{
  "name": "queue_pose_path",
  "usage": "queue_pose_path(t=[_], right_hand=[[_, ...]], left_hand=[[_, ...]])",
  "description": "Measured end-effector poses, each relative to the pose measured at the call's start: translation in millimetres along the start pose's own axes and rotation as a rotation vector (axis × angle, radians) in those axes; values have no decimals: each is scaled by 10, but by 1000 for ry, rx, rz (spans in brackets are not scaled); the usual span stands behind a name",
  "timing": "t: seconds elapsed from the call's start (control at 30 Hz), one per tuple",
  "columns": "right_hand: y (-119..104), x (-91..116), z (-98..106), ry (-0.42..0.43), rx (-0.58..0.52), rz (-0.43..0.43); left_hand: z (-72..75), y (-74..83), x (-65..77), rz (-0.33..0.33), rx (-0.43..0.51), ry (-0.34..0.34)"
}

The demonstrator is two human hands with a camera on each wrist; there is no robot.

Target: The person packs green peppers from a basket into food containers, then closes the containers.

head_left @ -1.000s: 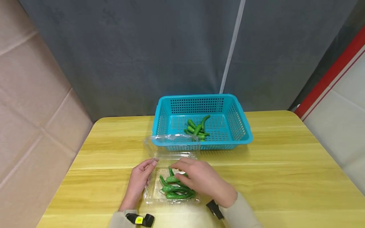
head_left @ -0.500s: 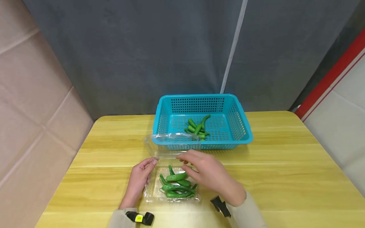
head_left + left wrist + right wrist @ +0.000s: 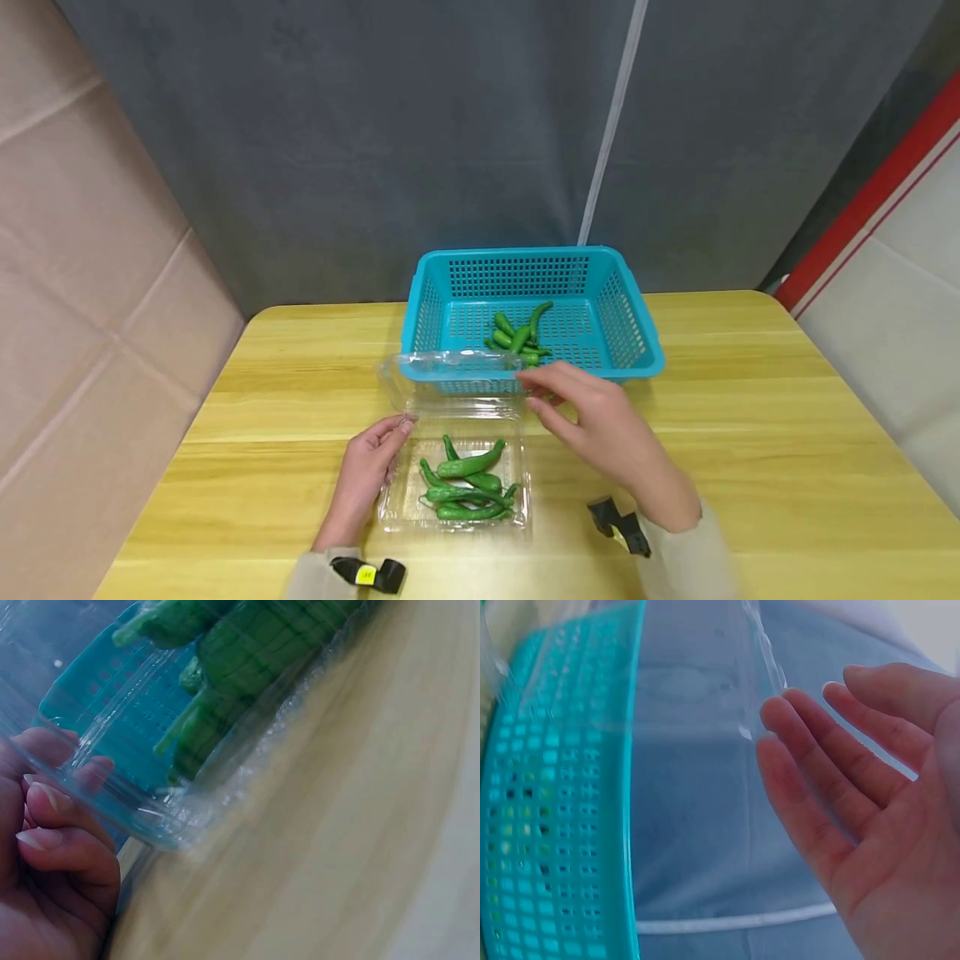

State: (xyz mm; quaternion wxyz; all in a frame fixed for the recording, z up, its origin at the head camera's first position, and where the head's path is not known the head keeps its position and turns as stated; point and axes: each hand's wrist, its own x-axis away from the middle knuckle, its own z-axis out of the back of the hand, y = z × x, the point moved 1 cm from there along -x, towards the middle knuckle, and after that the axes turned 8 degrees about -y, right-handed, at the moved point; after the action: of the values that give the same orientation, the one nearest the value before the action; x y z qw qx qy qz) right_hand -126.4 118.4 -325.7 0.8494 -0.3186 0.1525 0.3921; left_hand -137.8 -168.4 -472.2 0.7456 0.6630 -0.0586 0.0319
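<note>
A clear plastic clamshell box (image 3: 397, 518) lies on the table with its lid (image 3: 450, 398) raised at the back. Several green chili peppers (image 3: 468, 465) lie in its base. At the box's left rim, my left hand (image 3: 367, 471) pinches the plastic between thumb and fingers; the left wrist view shows the fingers (image 3: 67, 847) curled by the box wall. My right hand (image 3: 607, 425) is beside the lid's right edge, holding nothing. Its fingers look loosely extended in the right wrist view, close to the clear lid; whether they touch it I cannot tell.
Behind the box stands a turquoise perforated basket (image 3: 645, 358) with several green peppers (image 3: 519, 340) in it. The lid overlaps its front rim in the head view. A grey curtain (image 3: 375, 150) hangs behind the wooden table (image 3: 750, 433).
My right hand has moved from above the peppers in the box, up and right, to the lid's right edge. The peppers there are now fully visible. My left hand has stayed put.
</note>
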Motion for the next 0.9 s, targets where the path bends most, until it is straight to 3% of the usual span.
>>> queue_pose_path(t=[0.33,0.9], right_hand=[[189,89,178,24,24,-118],[376,150,174,3,99,-279]], left_hand=[[-8,-7,2,1,8,7],[-11,-16,-6,7,18,15]])
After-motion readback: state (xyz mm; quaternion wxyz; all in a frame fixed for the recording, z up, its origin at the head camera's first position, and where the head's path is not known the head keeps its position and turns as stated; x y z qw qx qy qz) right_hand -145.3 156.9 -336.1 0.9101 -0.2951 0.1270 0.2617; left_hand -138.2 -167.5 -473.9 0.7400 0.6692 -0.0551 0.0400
